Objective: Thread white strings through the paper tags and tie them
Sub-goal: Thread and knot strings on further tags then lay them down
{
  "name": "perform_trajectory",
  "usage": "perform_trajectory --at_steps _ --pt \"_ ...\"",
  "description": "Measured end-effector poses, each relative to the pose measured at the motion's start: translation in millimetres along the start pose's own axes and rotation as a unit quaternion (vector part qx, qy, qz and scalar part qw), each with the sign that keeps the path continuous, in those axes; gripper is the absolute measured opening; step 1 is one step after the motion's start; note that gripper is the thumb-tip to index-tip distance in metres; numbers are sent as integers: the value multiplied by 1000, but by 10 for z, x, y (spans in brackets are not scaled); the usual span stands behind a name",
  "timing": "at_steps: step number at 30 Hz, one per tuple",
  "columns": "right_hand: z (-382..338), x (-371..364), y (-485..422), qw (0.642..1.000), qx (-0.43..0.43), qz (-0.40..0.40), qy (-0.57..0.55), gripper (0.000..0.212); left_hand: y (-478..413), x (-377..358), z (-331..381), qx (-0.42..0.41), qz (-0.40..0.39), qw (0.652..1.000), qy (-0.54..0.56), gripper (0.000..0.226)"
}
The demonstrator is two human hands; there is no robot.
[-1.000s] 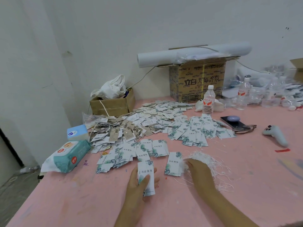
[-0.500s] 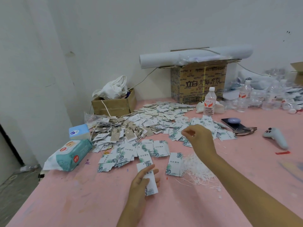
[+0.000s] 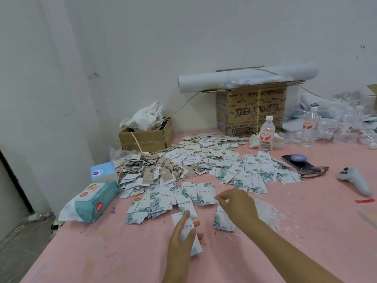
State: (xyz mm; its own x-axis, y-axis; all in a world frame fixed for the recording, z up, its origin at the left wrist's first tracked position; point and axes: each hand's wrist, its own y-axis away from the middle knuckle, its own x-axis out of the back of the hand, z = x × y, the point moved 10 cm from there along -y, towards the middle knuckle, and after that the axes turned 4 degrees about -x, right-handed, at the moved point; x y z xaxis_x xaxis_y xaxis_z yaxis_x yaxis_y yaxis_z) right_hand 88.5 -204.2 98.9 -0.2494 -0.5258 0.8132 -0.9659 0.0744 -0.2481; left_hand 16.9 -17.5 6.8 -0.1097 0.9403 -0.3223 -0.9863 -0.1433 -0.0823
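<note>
Left hand (image 3: 182,237): grips one paper tag (image 3: 194,245) just above the counter (image 3: 114,252).
Right hand (image 3: 237,204): fingertips are pinched together; whether a string is between them I cannot tell.
White strings (image 3: 274,216): loose heap just right of this hand.
Other tags (image 3: 244,174): spread beyond both hands.

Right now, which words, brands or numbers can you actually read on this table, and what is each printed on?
"立白" and "大师香氛": front of the large cardboard box.
"服饰": the paper tag gripped in the left hand; the characters before it are unclear.
Too small or blurred to read: the box's top number string, the water bottle label, the wipes pack and the blue tissue box.
</note>
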Motion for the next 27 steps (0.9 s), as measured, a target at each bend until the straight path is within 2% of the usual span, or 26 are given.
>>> perform_trajectory --at_steps 3,7,10,12,14,17,19,20,21,27 --pt "143 -5 -41 997 -44 20 -56 18 -4 -9 -10 3 -6 1000 -2 41" --pt "63 63 -155 980 -22 -25 -195 7 -11 -24 4 1 -12 1000 10 45" --pt "-95 192 -172 957 -3 -50 -287 2 -2 -19 23 -1 -18 999 35 62" --pt "-208 245 -130 938 16 -59 -341 2 -5 -15 9 -3 -25 999 29 65" --pt "-312 152 -31 930 37 -97 -352 3 -13 -17 1 -8 -24 1000 2 53" --pt "-437 -215 252 937 99 -168 -291 9 -19 -14 12 -12 -10 998 -55 38" --pt "-473 -460 429 938 138 -186 -258 11 -23 -20 29 -16 -3 998 -64 18" --pt "-478 -538 488 940 152 -180 -249 14 -30 -18 24 -14 3 998 -62 12" --pt "-471 -584 523 941 159 -167 -248 16 -40 -3 1 -7 8 998 -63 17" --pt "-298 -585 600 932 150 -53 -327 28 -58 84 -79 18 34 998 -45 11"
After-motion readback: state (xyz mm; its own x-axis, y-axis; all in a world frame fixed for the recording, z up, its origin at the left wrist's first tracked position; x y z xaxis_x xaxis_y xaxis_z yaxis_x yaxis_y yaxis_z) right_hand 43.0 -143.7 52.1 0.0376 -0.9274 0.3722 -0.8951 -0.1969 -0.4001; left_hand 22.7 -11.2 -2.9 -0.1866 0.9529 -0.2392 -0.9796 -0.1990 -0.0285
